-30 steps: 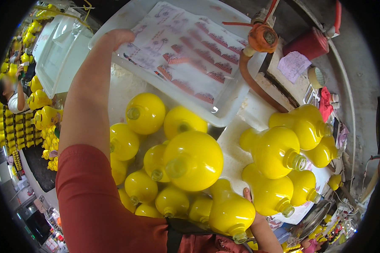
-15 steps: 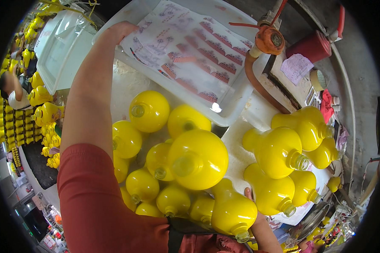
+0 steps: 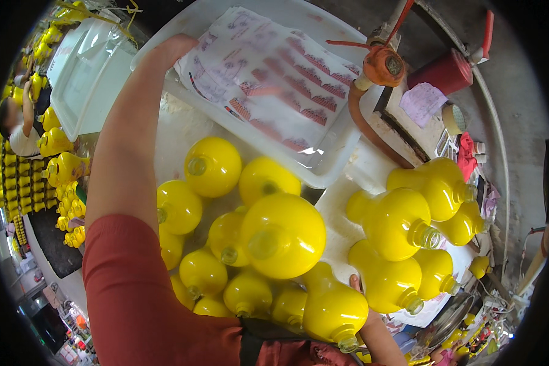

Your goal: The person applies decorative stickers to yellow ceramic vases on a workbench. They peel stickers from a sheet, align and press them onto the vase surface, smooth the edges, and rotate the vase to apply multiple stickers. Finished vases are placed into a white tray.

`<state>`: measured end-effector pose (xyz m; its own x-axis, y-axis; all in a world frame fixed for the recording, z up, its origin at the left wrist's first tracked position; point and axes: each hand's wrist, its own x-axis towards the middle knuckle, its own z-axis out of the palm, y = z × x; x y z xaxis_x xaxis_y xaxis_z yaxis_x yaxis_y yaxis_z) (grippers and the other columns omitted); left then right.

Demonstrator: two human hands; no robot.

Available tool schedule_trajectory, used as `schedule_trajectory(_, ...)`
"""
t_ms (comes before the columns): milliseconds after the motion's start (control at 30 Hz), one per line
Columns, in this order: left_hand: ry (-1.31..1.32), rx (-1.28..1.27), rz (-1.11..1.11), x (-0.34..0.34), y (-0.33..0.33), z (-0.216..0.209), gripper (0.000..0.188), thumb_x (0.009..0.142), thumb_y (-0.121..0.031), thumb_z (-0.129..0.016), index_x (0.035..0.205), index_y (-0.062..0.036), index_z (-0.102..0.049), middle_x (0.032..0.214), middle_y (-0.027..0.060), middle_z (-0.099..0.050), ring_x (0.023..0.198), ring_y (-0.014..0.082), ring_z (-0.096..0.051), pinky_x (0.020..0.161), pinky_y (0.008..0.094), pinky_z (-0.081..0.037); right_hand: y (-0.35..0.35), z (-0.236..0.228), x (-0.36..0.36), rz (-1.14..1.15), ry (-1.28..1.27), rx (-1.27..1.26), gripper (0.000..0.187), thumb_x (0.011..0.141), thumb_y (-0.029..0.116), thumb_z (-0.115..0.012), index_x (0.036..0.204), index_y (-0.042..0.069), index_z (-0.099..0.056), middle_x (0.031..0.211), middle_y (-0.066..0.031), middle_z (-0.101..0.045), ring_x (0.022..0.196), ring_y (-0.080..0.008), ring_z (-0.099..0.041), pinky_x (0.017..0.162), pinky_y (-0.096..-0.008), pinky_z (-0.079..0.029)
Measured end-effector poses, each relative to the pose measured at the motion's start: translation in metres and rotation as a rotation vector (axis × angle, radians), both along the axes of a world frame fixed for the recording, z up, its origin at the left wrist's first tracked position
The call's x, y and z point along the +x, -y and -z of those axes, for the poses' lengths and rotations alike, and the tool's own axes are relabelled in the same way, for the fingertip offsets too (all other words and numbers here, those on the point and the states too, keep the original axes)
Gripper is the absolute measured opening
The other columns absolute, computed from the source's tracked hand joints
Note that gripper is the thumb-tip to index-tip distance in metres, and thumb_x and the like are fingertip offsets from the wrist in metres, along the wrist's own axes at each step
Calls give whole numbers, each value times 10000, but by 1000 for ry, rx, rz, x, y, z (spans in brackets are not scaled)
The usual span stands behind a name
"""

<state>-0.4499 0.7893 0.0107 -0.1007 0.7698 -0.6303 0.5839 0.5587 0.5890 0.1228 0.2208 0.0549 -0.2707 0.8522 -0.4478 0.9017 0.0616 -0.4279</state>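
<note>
My left hand (image 3: 178, 49) reaches far forward to the left corner of a white tray (image 3: 338, 161). Its fingers are bent at the edge of a wet printed sheet (image 3: 256, 67) and look closed on it; the fingertips are hidden. The sheet bears rows of reddish motifs and lies in water. At the lower right, my right hand (image 3: 363, 299) is mostly hidden behind a yellow gourd-shaped bottle (image 3: 335, 311) and appears to grip it. Only the thumb and wrist side show. The bottle is tilted, its clear neck toward me.
Several yellow bottles (image 3: 210, 166) crowd the surface before me, and more (image 3: 396, 222) stand at the right. An orange valve (image 3: 384, 66) with a brown hose rises beside the tray. A pale bin (image 3: 91, 79) stands far left; a person (image 3: 21, 128) is beyond it.
The view has shifted slightly. The sheet's left edge, near my left hand, now curves and bulges more. Both hands stay in nearly the same places.
</note>
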Motion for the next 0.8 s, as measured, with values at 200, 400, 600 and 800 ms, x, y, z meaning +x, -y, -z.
schedule_trajectory(200, -209, 118, 91, 5, 4, 2, 527, 960, -297, -630, 1388, 9, -619, 1388, 172, -646, 1255, 320, -602, 1055, 462, -457, 5, 1, 2, -2, 11, 3, 324, 979, 258, -647, 1224, 47, -670, 1182, -183, -659, 1103, -387, -606, 950, -513, -488)
schedule_trajectory(400, -125, 48, 45, 5, 0, 6, 563, 961, -271, -622, 1442, 15, -566, 1416, 183, -624, 1290, 364, -580, 1079, 505, -438, 8, 3, 4, -1, 23, 0, 335, 973, 264, -651, 1230, 50, -670, 1192, -182, -658, 1114, -390, -604, 957, -518, -486)
schedule_trajectory(600, -204, 92, 122, 20, 12, -15, 538, 954, -215, -624, 1440, 11, -572, 1413, 185, -626, 1280, 336, -600, 1081, 471, -454, 10, 5, 5, -3, 27, -2, 346, 967, 270, -654, 1236, 53, -669, 1202, -181, -657, 1124, -393, -602, 964, -522, -483)
schedule_trajectory(800, -157, 181, 58, 29, 21, -21, 624, 925, -177, -606, 1510, 9, -495, 1406, 189, -624, 1279, 304, -604, 1095, 415, -462, 11, 7, 7, -8, 34, 0, 357, 962, 276, -657, 1242, 55, -669, 1212, -180, -656, 1134, -396, -600, 971, -526, -481)
